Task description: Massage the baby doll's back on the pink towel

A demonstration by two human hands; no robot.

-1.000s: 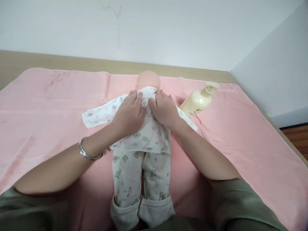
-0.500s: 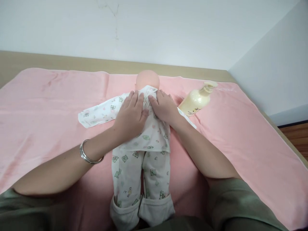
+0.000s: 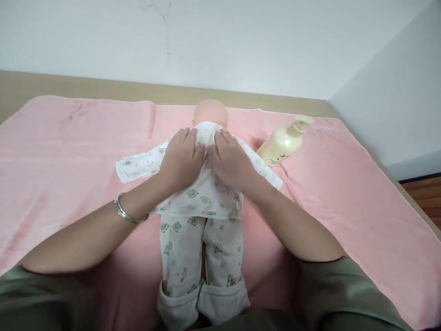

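Observation:
A baby doll with a bare, smooth head lies on a pink cloth, its face not visible. It wears a white printed top and matching trousers with turned-up cuffs. Flat on the left side of the doll's upper back rests my left hand, fingers pointing toward the head. My right hand lies the same way on the right side. The thumbs nearly meet at the middle. Neither hand grips anything.
A cream pump bottle lies tilted on the cloth, right of the doll and close to its right sleeve. Behind the cloth runs a wooden table edge against a pale wall. A silver bangle circles my left wrist.
Both hands have shifted slightly, and the thumbs are closer together. The top's collar and shoulders look smoother, and more of the right sleeve shows.

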